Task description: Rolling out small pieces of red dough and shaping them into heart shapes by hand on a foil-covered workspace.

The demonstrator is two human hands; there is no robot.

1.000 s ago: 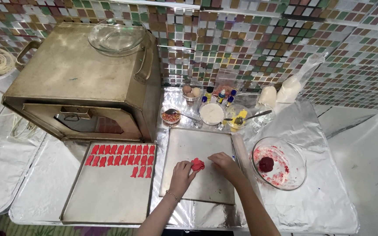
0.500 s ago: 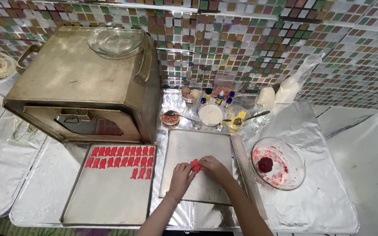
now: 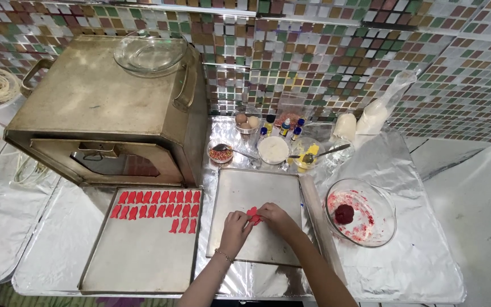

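Note:
A small piece of red dough (image 3: 252, 214) lies on a bare metal tray (image 3: 245, 187) in front of me. My left hand (image 3: 235, 228) and my right hand (image 3: 272, 216) both pinch it from either side with their fingertips. To the left, a second metal tray (image 3: 137, 261) carries two rows of small red fish-shaped dough pieces (image 3: 157, 203). On the right, a glass bowl (image 3: 361, 211) smeared red inside holds a dark red dough ball (image 3: 344, 214).
A large metal box oven (image 3: 103, 113) stands at the back left with a glass bowl (image 3: 150, 54) on top. Behind the tray are small bowls, eggs (image 3: 245, 120), little colouring bottles (image 3: 284, 126), a spoon and white bags (image 3: 370, 116). Foil covers the counter.
My right hand has slid left toward the dough, and both hands have closed in on the piece. The dough looks flatter and more shaped than before.

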